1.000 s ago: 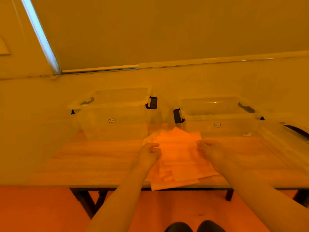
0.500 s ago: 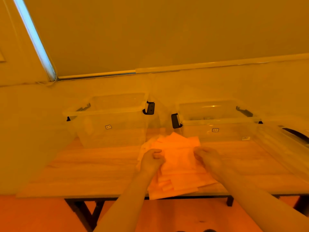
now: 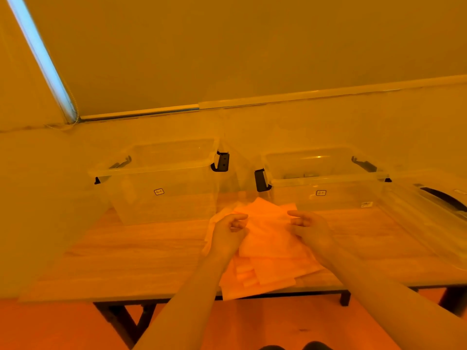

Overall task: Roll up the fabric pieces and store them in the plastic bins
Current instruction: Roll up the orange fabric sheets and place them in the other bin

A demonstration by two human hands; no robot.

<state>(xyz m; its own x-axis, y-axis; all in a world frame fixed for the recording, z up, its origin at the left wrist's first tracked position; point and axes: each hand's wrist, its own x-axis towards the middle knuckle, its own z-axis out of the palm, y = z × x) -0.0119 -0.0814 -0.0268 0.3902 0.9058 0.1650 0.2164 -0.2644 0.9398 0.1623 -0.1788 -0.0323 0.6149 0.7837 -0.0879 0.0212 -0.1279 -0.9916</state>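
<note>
Fabric pile: we have a loose stack of fabric pieces on the wooden table, at its near edge, with the lowest sheets overhanging that edge.

Left hand: our left hand rests on the left side of the top piece, fingers curled in and pinching its edge, as far as we can tell.

Right hand: our right hand mirrors it on the right side, index finger stretched toward the left, the other fingers curled on the cloth; whether it grips one layer or several we cannot tell.

Bins: two clear plastic bins stand at the far side of the table, the left bin and the right bin, both open at the top. No roll shows in either.

Stage: we judge the first roll is only starting, with the top piece being gathered between both hands.

Risk, extra layers: the sheets are thin and overlapped, so we may lift two at once and roll them together.

Risk, slipping pile: pulling the top piece toward us could drag the overhanging sheets off the near edge to the floor.

Risk, loose roll: uneven tension between our hands would give a skewed roll that unwinds once dropped in a bin.
</note>
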